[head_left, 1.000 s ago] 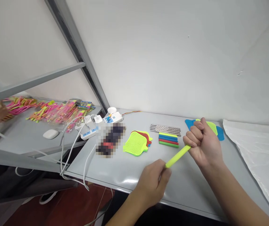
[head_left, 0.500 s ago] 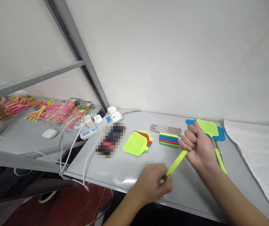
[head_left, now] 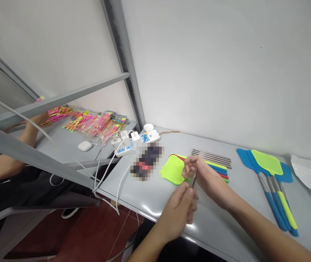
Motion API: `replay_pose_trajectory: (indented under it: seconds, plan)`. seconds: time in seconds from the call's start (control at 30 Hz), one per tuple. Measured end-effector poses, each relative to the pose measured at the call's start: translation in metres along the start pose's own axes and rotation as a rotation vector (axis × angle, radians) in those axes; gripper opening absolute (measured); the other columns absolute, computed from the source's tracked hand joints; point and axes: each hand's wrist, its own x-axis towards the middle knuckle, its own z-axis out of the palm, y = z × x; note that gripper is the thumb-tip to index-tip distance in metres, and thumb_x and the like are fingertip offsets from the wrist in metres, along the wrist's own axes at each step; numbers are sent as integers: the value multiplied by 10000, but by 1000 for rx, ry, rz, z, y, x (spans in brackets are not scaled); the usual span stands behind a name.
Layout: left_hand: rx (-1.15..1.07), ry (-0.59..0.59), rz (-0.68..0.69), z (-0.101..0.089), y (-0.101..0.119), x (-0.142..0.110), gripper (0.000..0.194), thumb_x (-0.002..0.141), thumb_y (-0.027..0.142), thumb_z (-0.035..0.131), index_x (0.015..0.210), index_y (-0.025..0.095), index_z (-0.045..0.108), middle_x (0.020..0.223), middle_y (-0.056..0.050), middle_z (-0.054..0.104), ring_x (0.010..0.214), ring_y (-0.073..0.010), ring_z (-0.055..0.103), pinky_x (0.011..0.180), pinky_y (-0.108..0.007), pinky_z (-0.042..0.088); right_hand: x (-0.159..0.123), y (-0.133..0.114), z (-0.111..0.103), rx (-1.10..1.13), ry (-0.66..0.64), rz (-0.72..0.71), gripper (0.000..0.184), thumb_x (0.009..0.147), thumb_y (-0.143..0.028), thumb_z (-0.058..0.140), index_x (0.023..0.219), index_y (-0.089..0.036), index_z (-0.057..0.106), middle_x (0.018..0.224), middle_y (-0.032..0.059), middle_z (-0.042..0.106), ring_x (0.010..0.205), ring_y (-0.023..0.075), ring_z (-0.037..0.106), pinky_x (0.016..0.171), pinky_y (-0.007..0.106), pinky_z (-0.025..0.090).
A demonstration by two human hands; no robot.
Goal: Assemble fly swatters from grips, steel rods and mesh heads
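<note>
My left hand (head_left: 178,211) is closed round the lower part of a thin metal rod (head_left: 193,179) above the front of the table. My right hand (head_left: 206,180) has its fingers curled loosely about the rod's upper end, which they hide. No bright yellow-green grip sleeve shows between the hands; my left fist may cover it. Just behind my right fingers lies a stack of perforated fly swatter heads (head_left: 174,169), yellow-green on top with red beneath. Several coloured grip sleeves (head_left: 218,169) lie partly behind my right hand, below a row of metal rods (head_left: 212,157).
Fly swatters with blue and yellow-green heads (head_left: 267,162) lie on the right, near a white plastic sheet (head_left: 310,174). Power strips (head_left: 122,150) with white cables and a blurred dark object (head_left: 147,160) are left. Another person's arm (head_left: 27,142) reaches among pink packets (head_left: 101,123) behind the metal frame.
The yellow-green sleeve stretched between my hands is now out of sight, and a metal rod shows there instead. My right hand has moved left, its fist loosened. The view has shifted left.
</note>
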Motion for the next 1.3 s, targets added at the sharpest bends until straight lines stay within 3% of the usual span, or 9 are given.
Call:
replay_pose_trajectory:
  seconds: [0.13,0.27,0.43,0.6,0.77,0.87,0.97,1.1,1.3]
  plan:
    - [-150,109,49,-21,-3,-7,245,962,465,399,967,226,455,609,91,347,386,-37,210,384,-178,195,27,18,-11,-685,102,-110,374,944,-535,359,1075,-240,548,1022,62,558,939,214,540,827,379,426]
    - [-295,249,63,-31,-8,-7,243,955,444,407,876,217,437,595,85,375,374,-37,211,363,-172,208,44,43,-8,-1377,199,-186,415,877,-557,482,980,-175,609,970,118,560,956,294,508,818,438,379]
    - [-403,321,76,-35,-16,-1,279,941,452,415,798,212,409,550,83,341,375,-47,207,358,-169,209,48,55,-5,-1626,236,-169,408,875,-550,488,922,-158,593,927,125,571,913,302,522,755,423,357]
    - [-398,332,43,-35,-13,3,396,914,545,433,718,207,378,515,81,333,360,-46,196,345,-170,197,48,42,-15,-1432,238,-71,344,839,-543,539,776,-206,516,822,54,596,800,248,552,766,426,350]
    - [-354,289,-9,-24,-15,12,493,882,652,406,676,205,365,478,86,313,336,-43,189,325,-167,174,28,11,-32,-842,251,-15,314,900,-519,453,874,-217,536,782,16,638,699,198,576,676,351,432]
    - [-323,197,-12,-10,-20,21,503,887,652,395,664,202,360,476,86,323,326,-38,200,322,-164,176,7,-3,-42,-431,380,-25,368,897,-538,468,1095,-240,554,975,39,667,761,200,619,613,317,491]
    - [-271,102,-35,7,-25,31,474,898,640,386,717,202,407,491,91,334,322,-33,192,322,-159,166,-11,-6,-48,-191,588,-17,411,856,-557,540,1139,-260,567,980,40,679,728,200,636,543,294,517]
    - [-155,-6,-36,29,-30,41,409,916,600,398,893,204,495,532,100,323,340,-29,157,321,-153,134,-24,-3,-54,-81,722,-132,408,850,-537,568,1153,-263,562,1048,56,670,806,217,647,529,278,530]
    - [-16,-84,-49,50,-39,49,371,955,534,371,953,190,511,576,86,328,390,-35,196,350,-151,177,-34,-4,-66,-108,813,-261,311,900,-485,514,1110,-259,557,1083,52,651,992,237,625,795,379,543]
